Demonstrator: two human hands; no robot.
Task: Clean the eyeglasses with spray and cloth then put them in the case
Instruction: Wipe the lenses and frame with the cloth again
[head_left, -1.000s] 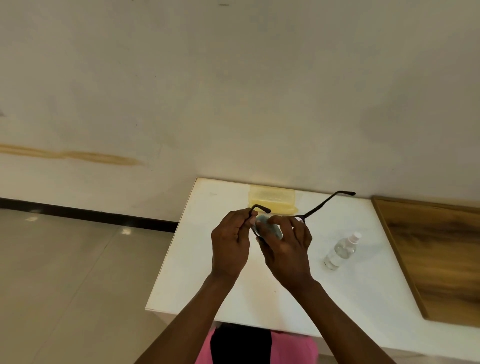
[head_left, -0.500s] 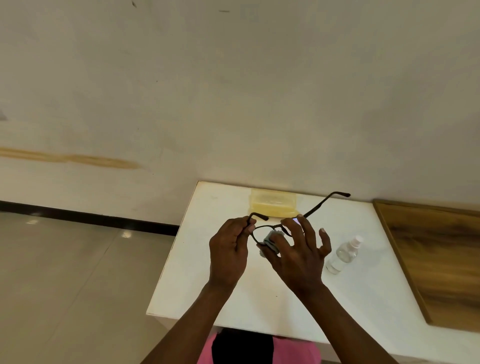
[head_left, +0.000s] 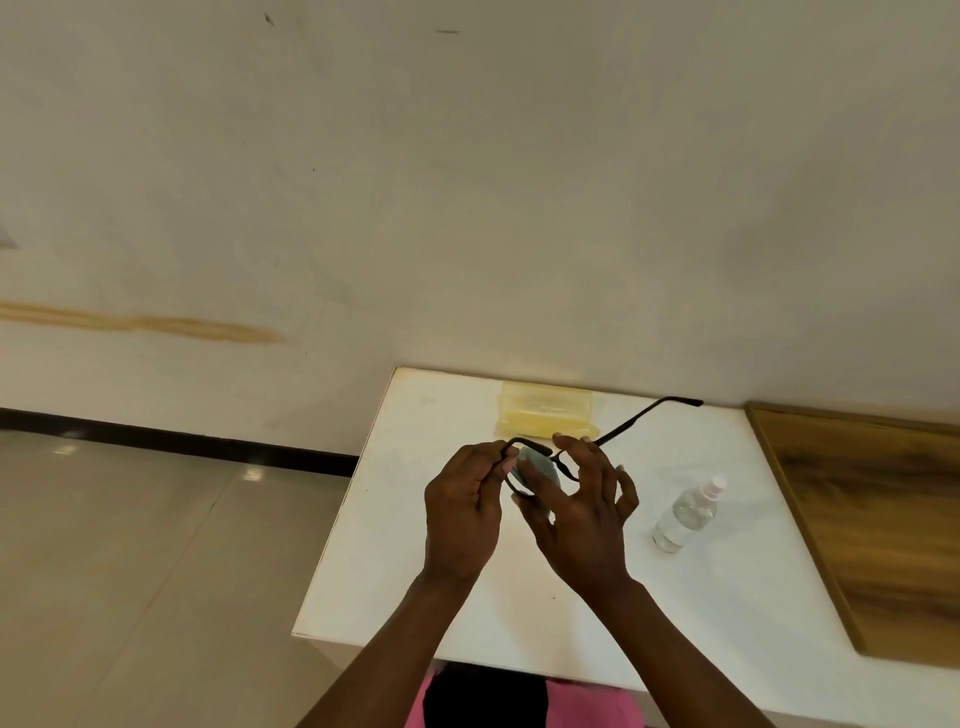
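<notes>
Pink cloth with a black patch between shows at the near edge, under the person's two forearms. Above the white rectangular table the left hand has its fingers curled round the left end of the black thin-framed eyeglasses, pinching the frame near the hinge. The right hand holds a small grey-blue cleaning cloth against the left lens, thumb under it and forefinger over the top, while the other fingers stand spread and mostly straight. The eyeglasses are held up off the table between both hands, with one temple arm stretched out to the far right. To the right, well apart from the hands, a small clear plastic spray bottle with a white cap stands on the table. Farther right lies a brown wooden board. Beyond the hands, by the far edge of the table, a translucent yellow plastic case sits against the cream wall.
</notes>
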